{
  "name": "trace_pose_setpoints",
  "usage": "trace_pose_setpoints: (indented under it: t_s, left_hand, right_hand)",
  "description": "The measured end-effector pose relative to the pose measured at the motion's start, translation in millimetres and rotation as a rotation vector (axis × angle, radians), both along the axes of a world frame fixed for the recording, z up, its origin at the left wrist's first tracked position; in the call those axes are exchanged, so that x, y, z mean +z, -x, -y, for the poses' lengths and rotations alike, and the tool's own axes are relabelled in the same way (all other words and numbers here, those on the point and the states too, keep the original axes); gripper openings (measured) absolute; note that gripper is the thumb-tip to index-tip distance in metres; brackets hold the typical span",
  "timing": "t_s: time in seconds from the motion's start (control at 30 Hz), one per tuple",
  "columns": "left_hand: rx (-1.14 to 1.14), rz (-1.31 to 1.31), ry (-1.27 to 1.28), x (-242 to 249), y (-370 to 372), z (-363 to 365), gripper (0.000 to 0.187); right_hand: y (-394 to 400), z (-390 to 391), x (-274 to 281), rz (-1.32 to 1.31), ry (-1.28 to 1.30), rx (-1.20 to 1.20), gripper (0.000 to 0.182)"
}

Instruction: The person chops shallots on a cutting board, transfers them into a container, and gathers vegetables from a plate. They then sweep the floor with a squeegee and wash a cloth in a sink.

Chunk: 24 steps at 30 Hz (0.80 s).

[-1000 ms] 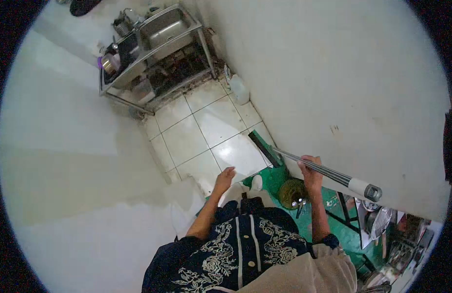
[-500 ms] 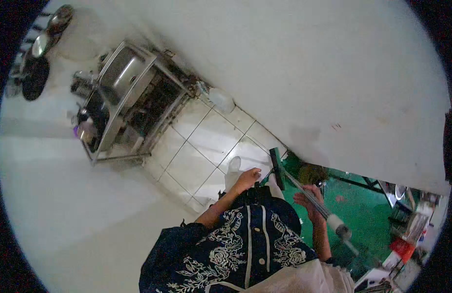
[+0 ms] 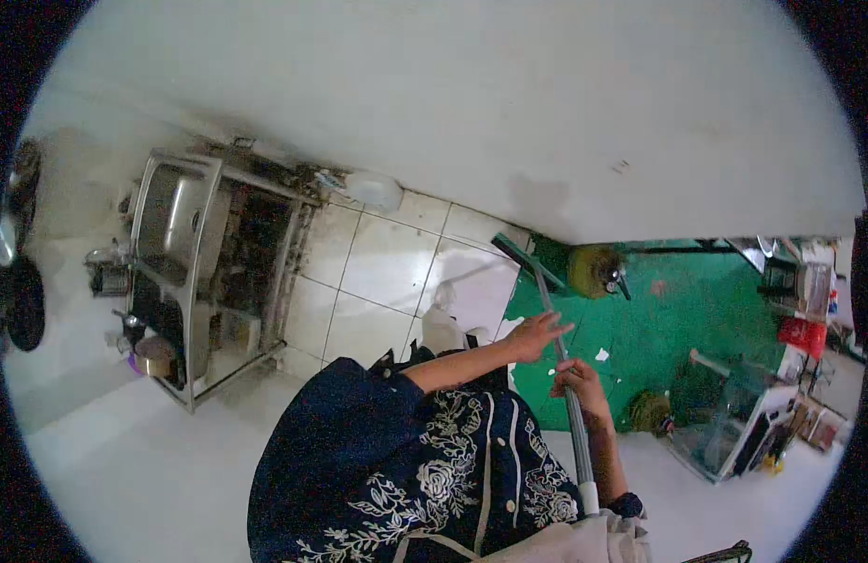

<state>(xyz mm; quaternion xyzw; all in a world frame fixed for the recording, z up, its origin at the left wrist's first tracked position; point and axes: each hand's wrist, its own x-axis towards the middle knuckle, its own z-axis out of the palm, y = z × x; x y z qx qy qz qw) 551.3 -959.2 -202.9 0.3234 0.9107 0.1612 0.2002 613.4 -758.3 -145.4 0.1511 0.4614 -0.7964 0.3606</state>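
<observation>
A long-handled floor squeegee (image 3: 576,427) slants up from beside my body, its narrow dark head (image 3: 515,250) lying where the white tiles meet the green floor. My right hand (image 3: 580,383) is closed around the grey metal pole. Farther up the pole, my left hand (image 3: 535,338) lies across it with fingers stretched out; whether it touches the pole is hard to see. A white collar (image 3: 589,497) sits on the pole near my waist.
At left stands a metal sink stand (image 3: 197,220) holding a pot (image 3: 155,357). A gas cylinder (image 3: 593,272) is by the wall on the green floor (image 3: 678,328). A glass-sided cabinet (image 3: 725,422) stands at right. A white container (image 3: 373,190) rests against the wall.
My left hand has moved right to the pole. My right hand, open beside the pole before, is now wrapped around it. The squeegee stands steeper in view, and the camera has turned.
</observation>
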Motion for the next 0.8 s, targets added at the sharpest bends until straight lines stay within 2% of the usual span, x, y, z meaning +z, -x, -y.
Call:
trace_pose_setpoints:
  t_s: [0.03, 0.13, 0.17, 0.2, 0.3, 0.33, 0.4, 0.43, 0.5, 0.57, 0.6, 0.7, 0.8]
  left_hand:
    - [-0.102, -0.098, -0.004, -11.1, -5.8, -9.9, 0.081]
    - [-0.2, -0.091, -0.197, -39.7, -10.8, -44.7, 0.043]
    - [-0.222, -0.082, -0.336, -5.6, 9.2, 28.2, 0.03]
    - [-0.202, 0.083, -0.221, -25.8, 0.8, 30.8, 0.014]
    - [-0.434, -0.064, -0.104, -13.4, 2.0, 46.4, 0.011]
    - [-0.409, -0.008, -0.145, -27.5, 2.6, 54.4, 0.012]
    - [-0.451, -0.029, -0.055, -51.2, 1.3, 71.4, 0.012]
    - [-0.469, -0.039, -0.012, -60.8, -0.4, 76.6, 0.012]
    - [-0.442, -0.063, -0.084, -81.7, -12.5, 84.6, 0.014]
    - [-0.39, -0.13, -0.176, -93.2, -21.1, 91.3, 0.016]
    - [-0.402, -0.112, -0.128, -98.8, -21.6, 96.1, 0.017]
    - [-0.449, -0.064, 0.025, -103.3, -14.0, 110.7, 0.021]
    - [-0.484, 0.055, 0.138, -74.2, -1.0, 120.0, 0.028]
  right_hand:
    - [-6.1, 1.1, -6.2, -0.035, -0.008, 0.004, 0.017]
    - [-24.8, -21.5, -35.8, 0.003, 0.022, -0.044, 0.02]
    - [-8.1, 56.4, 17.3, 0.016, -0.05, -0.054, 0.022]
    - [-15.2, 59.4, 24.9, 0.08, -0.049, -0.069, 0.03]
    - [-26.7, 65.3, 60.6, 0.246, 0.002, -0.067, 0.055]
    - [-29.9, 63.3, 68.5, 0.281, 0.042, -0.042, 0.064]
    - [-46.2, 65.9, 58.5, 0.374, 0.164, -0.006, 0.087]
    - [-54.6, 64.9, 52.7, 0.371, 0.114, 0.02, 0.084]
    - [-67.8, 66.2, 37.7, 0.367, 0.015, 0.081, 0.079]
    - [-72.6, 72.3, 26.3, 0.314, -0.17, 0.233, 0.075]
    - [-74.9, 76.6, 19.0, 0.285, -0.262, 0.307, 0.074]
    - [-122.6, 108.9, -69.6, -0.3, -0.489, 0.193, 0.068]
    - [-115.5, 129.8, -64.5, -0.256, -0.547, 0.196, 0.064]
